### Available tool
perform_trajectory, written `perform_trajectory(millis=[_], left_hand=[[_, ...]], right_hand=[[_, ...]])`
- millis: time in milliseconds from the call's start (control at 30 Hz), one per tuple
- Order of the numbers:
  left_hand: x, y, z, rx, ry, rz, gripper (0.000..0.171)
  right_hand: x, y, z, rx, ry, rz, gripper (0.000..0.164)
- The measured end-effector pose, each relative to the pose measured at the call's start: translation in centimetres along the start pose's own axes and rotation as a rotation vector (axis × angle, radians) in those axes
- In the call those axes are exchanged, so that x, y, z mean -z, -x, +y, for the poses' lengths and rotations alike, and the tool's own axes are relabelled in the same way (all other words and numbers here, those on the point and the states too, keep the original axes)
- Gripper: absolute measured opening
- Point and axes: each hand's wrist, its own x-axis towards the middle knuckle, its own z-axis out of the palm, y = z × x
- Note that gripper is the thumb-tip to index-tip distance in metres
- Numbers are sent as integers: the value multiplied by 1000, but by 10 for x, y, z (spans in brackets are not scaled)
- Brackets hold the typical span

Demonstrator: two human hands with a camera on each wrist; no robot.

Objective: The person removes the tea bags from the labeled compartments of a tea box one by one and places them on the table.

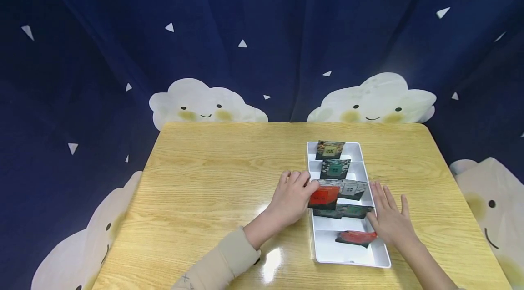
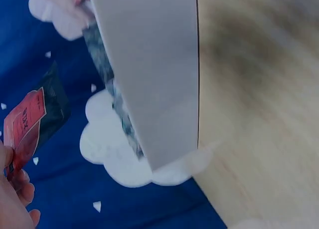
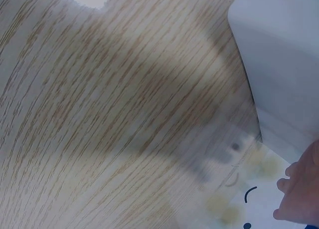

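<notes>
Wooden counter (image 1: 213,180) below; I judge the red packet (image 1: 325,196) light, slick, best taken edgewise; left hand (image 1: 289,199) pinches its edge, outspread right hand (image 1: 390,221) touches the tray (image 1: 341,252)

The wrist views' edges crop the left hand (image 2: 14,203), the right hand (image 3: 305,191) and the white tray (image 3: 286,64), while in the head view the lettering (image 1: 319,198) on the red packet (image 1: 332,192) is too small to read.
</notes>
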Motion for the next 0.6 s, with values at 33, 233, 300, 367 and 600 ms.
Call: perform_trajectory(millis=[33, 233, 300, 367, 600], left_hand=[[0, -1, -4, 12, 1, 7, 6], [-7, -7, -30, 87, -22, 57, 7], [-12, -8, -39, 108, -36, 40, 8], [-19, -8, -48, 130, -41, 2, 8], [-50, -8, -73, 179, -14, -122, 7]], right_hand=[[0, 0, 0, -1, 0, 0, 72], [0, 0, 1, -1, -7, -1, 72], [0, 0, 1, 1, -8, -2, 72], [0, 0, 1, 2, -10, -4, 72], [0, -1, 1, -3, -7, -9, 73]])
